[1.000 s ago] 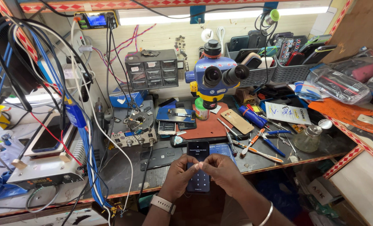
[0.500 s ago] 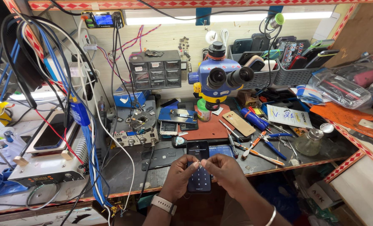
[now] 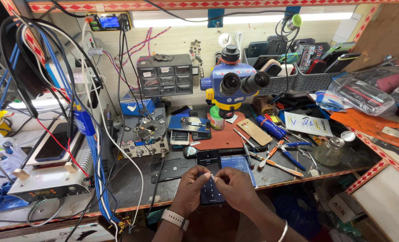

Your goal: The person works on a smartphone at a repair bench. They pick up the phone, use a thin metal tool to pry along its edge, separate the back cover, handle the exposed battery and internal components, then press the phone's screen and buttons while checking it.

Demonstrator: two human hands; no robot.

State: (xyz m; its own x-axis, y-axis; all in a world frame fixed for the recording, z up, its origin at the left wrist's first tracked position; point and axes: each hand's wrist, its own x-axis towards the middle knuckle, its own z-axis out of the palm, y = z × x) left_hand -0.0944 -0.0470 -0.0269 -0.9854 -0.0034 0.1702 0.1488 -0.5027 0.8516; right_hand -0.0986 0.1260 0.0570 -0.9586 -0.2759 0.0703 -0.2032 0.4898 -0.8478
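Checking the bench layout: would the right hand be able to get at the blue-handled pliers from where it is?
Probably yes. The blue-handled pliers lie in the open on the bench, right of the right hand, with nothing between them; the hand is pinching a small item over the phone, though.

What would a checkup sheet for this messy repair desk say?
Surface: dark bench, crowded, red-patterned edge.
Job's things: phone, screen lit, lying flat near the front edge; a small pale bit is pinched above it, too small to tell.
Clutter: microscope, drawer box, pliers, glass bottle, basket of phones.
Grips: left hand and right hand meet over the phone, fingertips pinching.
Cables: tangle hangs at left, blue, white, black, red.
Surroundings: strip light above; nobody else seen.
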